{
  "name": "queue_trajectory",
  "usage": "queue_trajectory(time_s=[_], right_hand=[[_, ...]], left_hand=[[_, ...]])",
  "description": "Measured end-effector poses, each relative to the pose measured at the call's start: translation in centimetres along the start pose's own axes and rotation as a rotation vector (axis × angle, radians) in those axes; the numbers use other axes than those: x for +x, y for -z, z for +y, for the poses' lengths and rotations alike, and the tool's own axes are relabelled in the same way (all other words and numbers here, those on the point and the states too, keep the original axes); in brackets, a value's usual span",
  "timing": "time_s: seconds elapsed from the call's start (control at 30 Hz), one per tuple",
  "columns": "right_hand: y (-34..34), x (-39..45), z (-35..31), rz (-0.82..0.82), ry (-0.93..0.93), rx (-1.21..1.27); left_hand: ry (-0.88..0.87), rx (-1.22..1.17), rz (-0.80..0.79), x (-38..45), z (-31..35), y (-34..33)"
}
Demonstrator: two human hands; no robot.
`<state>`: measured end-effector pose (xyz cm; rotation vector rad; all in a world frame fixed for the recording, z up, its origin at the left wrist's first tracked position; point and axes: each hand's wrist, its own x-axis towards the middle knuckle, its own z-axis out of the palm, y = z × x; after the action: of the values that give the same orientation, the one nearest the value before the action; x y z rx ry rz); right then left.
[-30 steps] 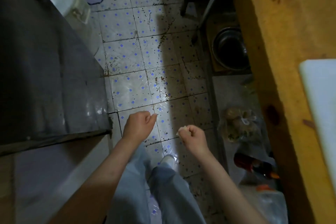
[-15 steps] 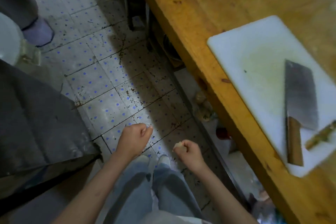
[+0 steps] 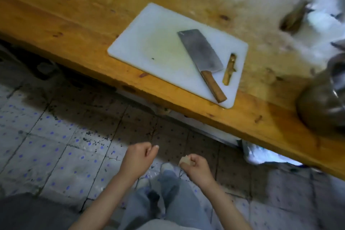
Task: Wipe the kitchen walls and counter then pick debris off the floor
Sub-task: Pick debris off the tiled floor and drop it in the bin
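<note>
Right hand [image 3: 196, 164]: curled into a fist around a small pale scrap [image 3: 183, 160], which pokes out by the thumb, held low over the floor [image 3: 56, 155] on the near side of the counter [image 3: 93, 24].
Scrap feel: looks light and probably crumbly, so I'd guess a gentle fingertip pinch is plenty, no squeezing.
Left hand [image 3: 137, 157]: just beside the right, fingers loosely curled, nothing in it as far as I can see.
Arms: both forearms reach forward at about the same height above the knees.
Floor: dark specks scattered under the counter's edge.
Counter top: cutting board [image 3: 149, 43] with a cleaver [image 3: 200, 52] lying flat on it.
</note>
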<state>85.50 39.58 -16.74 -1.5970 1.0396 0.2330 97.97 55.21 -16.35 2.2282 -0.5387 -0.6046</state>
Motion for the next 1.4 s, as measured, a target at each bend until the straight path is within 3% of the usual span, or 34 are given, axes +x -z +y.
queue_trajectory(time_s=[0.53, 1.07, 1.4], right_hand=[[13.9, -9.2, 11.1, 0.399, -0.212, 0.545], [29.2, -14.9, 22.0, 0.738, -0.290, 0.873], [34.5, -16.8, 26.1, 0.915, -0.367, 0.893]], left_hand=[[-0.362, 0.210, -0.478, -2.0, 12.6, -14.9], [-0.687, 0.234, -0.736, -5.6, 27.6, -33.3], [-0.889, 0.266, -0.895, -5.7, 33.8, -42.3]])
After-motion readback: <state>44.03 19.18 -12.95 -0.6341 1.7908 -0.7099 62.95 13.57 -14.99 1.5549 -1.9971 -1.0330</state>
